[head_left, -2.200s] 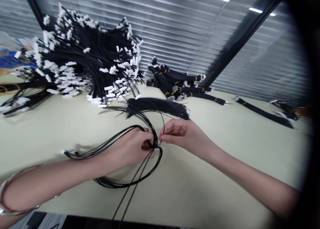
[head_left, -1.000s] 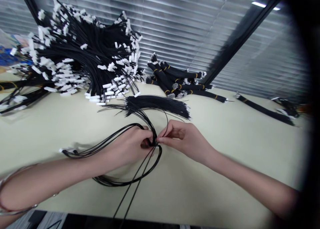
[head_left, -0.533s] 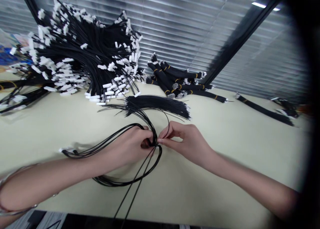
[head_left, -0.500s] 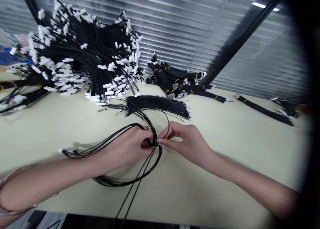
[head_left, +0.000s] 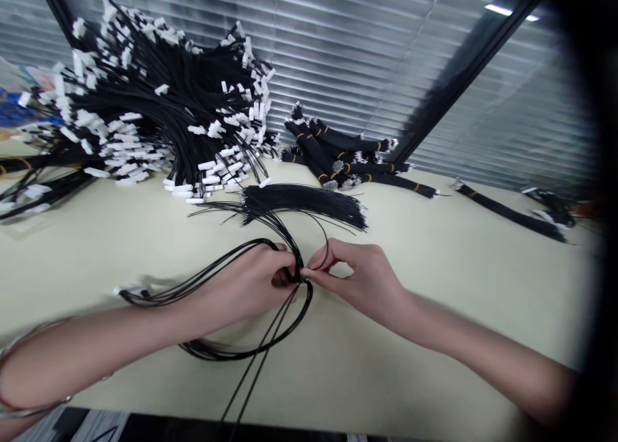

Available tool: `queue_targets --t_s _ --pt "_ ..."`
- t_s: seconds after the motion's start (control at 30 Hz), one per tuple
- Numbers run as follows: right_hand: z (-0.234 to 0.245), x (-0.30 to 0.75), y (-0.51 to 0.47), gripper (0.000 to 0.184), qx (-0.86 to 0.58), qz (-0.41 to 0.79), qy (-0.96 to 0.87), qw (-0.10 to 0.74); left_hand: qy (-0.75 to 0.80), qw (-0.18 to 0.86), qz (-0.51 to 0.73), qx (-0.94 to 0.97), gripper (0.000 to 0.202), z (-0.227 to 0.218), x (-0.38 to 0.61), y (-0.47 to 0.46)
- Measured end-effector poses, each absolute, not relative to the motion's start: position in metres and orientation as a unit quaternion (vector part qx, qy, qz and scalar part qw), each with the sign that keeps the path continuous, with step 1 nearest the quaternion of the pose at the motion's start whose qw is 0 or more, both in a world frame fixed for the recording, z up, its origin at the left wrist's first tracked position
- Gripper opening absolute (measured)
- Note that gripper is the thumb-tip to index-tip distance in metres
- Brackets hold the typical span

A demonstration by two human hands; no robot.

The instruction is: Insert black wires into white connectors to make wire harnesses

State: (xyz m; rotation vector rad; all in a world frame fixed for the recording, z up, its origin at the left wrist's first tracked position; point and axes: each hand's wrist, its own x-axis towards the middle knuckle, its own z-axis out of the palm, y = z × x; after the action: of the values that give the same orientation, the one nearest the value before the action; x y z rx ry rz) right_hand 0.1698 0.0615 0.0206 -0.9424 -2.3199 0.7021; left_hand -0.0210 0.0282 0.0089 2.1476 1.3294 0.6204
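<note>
My left hand (head_left: 251, 284) is closed round a looped bunch of thin black wires (head_left: 241, 352) on the pale table (head_left: 434, 339). The loop sags below my wrist, and two strands run off toward the near edge. My right hand (head_left: 360, 278) pinches a single black wire (head_left: 322, 233) between thumb and forefinger, its tip right against my left hand's grip. That wire arcs up over my right fingers. Just behind both hands lies a loose sheaf of black wires with bare metal ends (head_left: 309, 204).
A big heap of black wires with white connectors (head_left: 145, 107) fills the back left. Tied black wire bundles with yellow bands (head_left: 342, 156) lie at the back centre, with single bundles (head_left: 506, 213) to the right. Window blinds and a dark frame stand behind.
My right hand has crept slightly down and left, bringing the pinched wire tighter against my left hand's grip. The wire's arc has curled lower. My left hand has stayed put.
</note>
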Motion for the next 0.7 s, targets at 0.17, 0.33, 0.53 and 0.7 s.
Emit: queue_targets --t_s 0.17,0.33,0.53,0.7 --pt "0.018 0.170 0.061 0.017 -0.353 0.251 -0.862 0.262 0.492 0.268 0.232 0.795 0.009 0.009 -0.021 0.028" --pt "0.015 0.170 0.063 0.018 -0.342 0.276 -0.858 0.266 0.494 0.267 0.239 0.792 0.009 0.007 -0.021 0.027" --pt "0.021 0.172 0.065 0.005 -0.303 0.307 -0.876 0.217 0.483 0.272 0.249 0.794 0.010 0.010 -0.020 0.027" --pt "0.019 0.174 0.065 0.004 -0.266 0.236 -0.915 0.190 0.461 0.299 0.241 0.800 0.011 0.022 -0.022 0.022"
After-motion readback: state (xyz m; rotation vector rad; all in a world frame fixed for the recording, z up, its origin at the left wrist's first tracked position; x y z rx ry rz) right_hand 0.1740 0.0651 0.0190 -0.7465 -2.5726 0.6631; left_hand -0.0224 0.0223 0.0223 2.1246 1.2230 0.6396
